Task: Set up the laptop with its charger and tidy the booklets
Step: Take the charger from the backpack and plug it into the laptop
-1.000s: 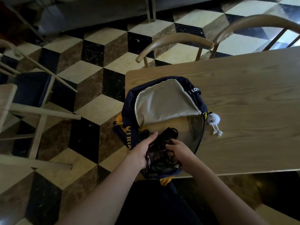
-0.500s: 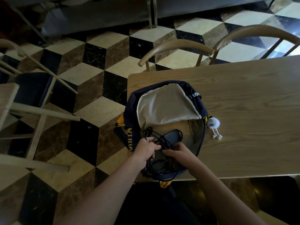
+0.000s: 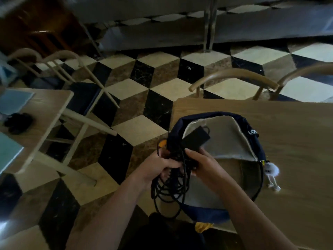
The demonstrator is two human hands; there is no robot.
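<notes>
- Black laptop charger, brick with tangled cable [image 3: 195, 139]: held just above the open navy backpack [image 3: 225, 141] on the wooden surface [image 3: 288, 132].
- Left hand [image 3: 158, 164]: fingers curled round the cable bundle.
- Right hand [image 3: 201, 163]: grips below the brick.
- Handling: brick rigid and probably weighty; limp loops may snag, so support both.

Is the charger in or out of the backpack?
Out: both hands hold the charger and its cable above the open backpack.

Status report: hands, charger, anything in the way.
Left hand and right hand both grip the charger, lifted over the open backpack. Its cable hangs in tangled loops. Nothing blocking.
</notes>
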